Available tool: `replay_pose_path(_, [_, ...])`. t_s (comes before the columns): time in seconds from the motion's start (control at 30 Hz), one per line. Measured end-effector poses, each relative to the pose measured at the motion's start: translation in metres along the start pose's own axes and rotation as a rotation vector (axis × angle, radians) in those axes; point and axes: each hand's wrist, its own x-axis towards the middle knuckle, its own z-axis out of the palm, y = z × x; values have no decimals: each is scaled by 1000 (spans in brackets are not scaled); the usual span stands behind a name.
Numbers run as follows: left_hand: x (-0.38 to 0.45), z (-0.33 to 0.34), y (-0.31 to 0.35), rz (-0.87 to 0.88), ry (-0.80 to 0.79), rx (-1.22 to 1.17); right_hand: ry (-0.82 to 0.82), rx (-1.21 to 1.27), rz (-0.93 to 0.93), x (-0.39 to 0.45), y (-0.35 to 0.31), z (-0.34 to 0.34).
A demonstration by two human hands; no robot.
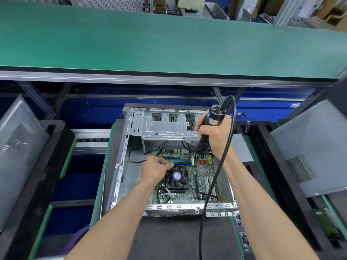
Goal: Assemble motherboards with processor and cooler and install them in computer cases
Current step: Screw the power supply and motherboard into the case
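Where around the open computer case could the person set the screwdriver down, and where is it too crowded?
Free: the dark mat between the case's near rim and the person, and the green belt beyond the rail. Crowded: the motherboard, with the cooler fan, cables, the left hand and the right hand gripping the screwdriver.

A green belt (169,40) spans the whole width, edged along its near side by a grey metal rail (150,78). Below the rail, slanted metal struts (217,94) stand against blue panels (93,111). Beyond the belt's far edge lie perforated metal sheets (105,3), a grey bin (217,12) and cardboard boxes (338,14). Light falls evenly, leaving a soft sheen on the belt's right part.
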Motion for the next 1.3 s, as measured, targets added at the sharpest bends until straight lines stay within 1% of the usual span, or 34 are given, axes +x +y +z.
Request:
replay_pose_path(0.2, [-1, -1, 0, 9, 5, -3, 34, 41, 4, 1, 1, -9])
replay_pose_path(0.33, [-2, 0, 1, 18, 4, -4, 29, 54, 1, 2, 3, -14])
replay_pose_path(0.53, [-4, 0, 6, 31, 28, -38, 7, -22, -18, 1, 6, -10])
replay_pose_path(0.57, [-5, -1, 7, 24, 19, -91, -1, -42, -18, 1, 7, -8])
replay_pose_path(0.63, [-6, -3, 11, -37, -26, -299, 3, -75, 15, -6, 16, -7])
replay_pose_path(0.77, [-2, -15, 13, -220, -198, -928, 99, 19, 162, -29, 32, -8])
replay_pose_path(0.83, [-3, -19, 12, -279, -237, -1131, 147, 52, 178, -30, 29, -8])
replay_pose_path(0.87, [-4, -20, 12, -289, -235, -1181, 177, 70, 173, -29, 25, -8])
replay_pose_path(0.93, [-5, -20, 12, -258, -266, -1199, 204, 119, 133, -26, 12, -7])
replay_pose_path(1.07, [-5, -18, 10, -232, -403, -1179, 157, 222, 15, -24, -20, 1])
replay_pose_path(1.17, [-4, -17, 11, -252, -433, -1201, 113, 319, -27, -24, -37, 10])
replay_pose_path(1.3, [-5, -16, 14, -241, -472, -1218, 108, 443, -23, -24, -45, 25])
